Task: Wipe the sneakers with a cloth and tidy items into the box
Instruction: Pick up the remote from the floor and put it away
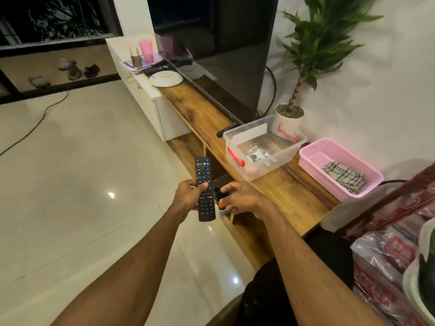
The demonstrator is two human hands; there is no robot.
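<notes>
My left hand point(188, 195) grips a black TV remote point(204, 182) upright, thumb on its buttons, over the floor just in front of the wooden console point(207, 116). My right hand point(242, 198) is beside it, fingers closed on a small black object with an orange part point(219, 200); what it is I cannot tell. A clear plastic box point(286, 152) with red latches stands on the console beyond my hands, holding several small items. A checked cloth point(344, 176) lies in a pink basket point(313, 161) to the right. Shoes point(75, 70) sit far off by the window.
A large TV point(230, 50) stands on the console with a black stick-like item point(226, 130) at its base. A potted plant point(290, 116) is behind the box. A white round device point(166, 78), a pink cup point(147, 50) and papers sit further left. A cable point(35, 123) crosses the tiled floor.
</notes>
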